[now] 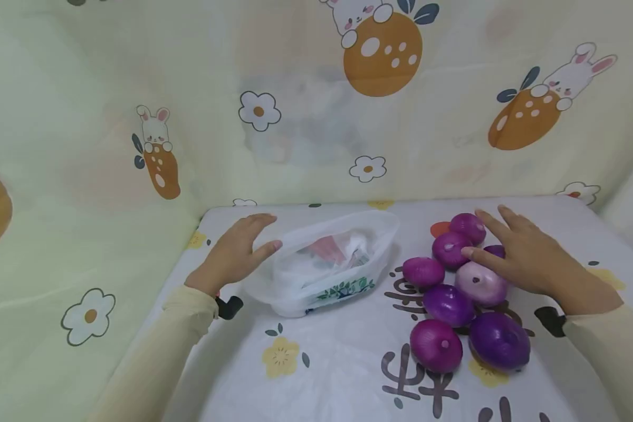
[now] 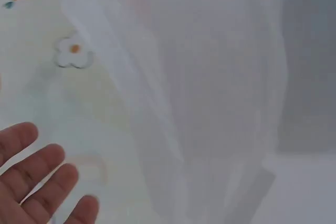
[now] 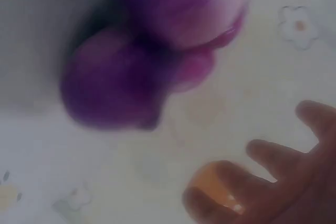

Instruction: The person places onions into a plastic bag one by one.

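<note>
A white plastic bag (image 1: 327, 264) with a green leaf print lies on the table, its mouth gaping toward me and some reddish and white stuff inside. My left hand (image 1: 235, 252) hovers at the bag's left side with fingers extended. In the left wrist view the same plastic bag (image 2: 210, 77) fills the middle, apart from the fingers (image 2: 58, 177). Several red onions (image 1: 448, 306) sit in a cluster on the right. Above the cluster's right side is my right hand (image 1: 535, 258), fingers spread; whether it touches an onion I cannot tell. The right wrist view shows blurred onions (image 3: 110, 87).
A white tablecloth (image 1: 343, 375) with yellow flowers and dark lettering covers the table. Behind it and to the left hangs a pale curtain (image 1: 200, 70) printed with rabbits, orange shapes and flowers. A small orange-red patch (image 1: 439, 229) shows beside the rear onions.
</note>
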Available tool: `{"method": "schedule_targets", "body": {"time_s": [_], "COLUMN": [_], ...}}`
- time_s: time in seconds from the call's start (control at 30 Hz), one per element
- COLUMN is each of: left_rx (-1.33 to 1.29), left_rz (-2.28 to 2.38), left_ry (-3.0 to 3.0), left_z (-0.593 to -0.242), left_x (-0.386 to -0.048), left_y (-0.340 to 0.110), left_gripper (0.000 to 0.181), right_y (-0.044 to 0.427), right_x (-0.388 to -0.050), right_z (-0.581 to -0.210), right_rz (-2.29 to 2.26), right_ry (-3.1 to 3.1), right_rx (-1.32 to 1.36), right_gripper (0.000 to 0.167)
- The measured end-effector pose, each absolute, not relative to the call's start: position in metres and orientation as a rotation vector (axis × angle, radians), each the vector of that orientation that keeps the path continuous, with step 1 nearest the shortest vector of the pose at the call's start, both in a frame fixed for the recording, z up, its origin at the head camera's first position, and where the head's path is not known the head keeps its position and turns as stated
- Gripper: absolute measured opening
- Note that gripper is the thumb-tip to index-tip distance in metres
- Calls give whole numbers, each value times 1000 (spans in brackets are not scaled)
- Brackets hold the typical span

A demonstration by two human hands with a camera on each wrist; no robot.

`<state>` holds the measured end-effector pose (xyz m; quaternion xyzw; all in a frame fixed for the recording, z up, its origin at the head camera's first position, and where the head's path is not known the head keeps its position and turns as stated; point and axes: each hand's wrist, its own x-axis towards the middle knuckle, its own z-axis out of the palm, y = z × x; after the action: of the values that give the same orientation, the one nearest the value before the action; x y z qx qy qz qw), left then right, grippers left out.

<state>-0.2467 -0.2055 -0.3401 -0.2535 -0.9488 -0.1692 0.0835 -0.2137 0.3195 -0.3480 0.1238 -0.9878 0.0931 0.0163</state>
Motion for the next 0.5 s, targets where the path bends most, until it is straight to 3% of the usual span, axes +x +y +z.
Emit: {"method": "schedule_targets", "body": {"time_s": [0.2,0.5], "left_rx": [-767,-588], "left_rz": [-795,-1101], "left_ry": [-2679,-2630], "left_z": [-350,-384], "left_x": [-204,-172], "left_y": [-201,-208], "left_gripper": [54,61], "right_y": [295,263], "right_x": [-174,-123], "right_z": [-342,-348], "right_rz": [467,660], "right_ry": [-3028,-2950], "right_rx": [462,563], "right_gripper": [92,89]}}
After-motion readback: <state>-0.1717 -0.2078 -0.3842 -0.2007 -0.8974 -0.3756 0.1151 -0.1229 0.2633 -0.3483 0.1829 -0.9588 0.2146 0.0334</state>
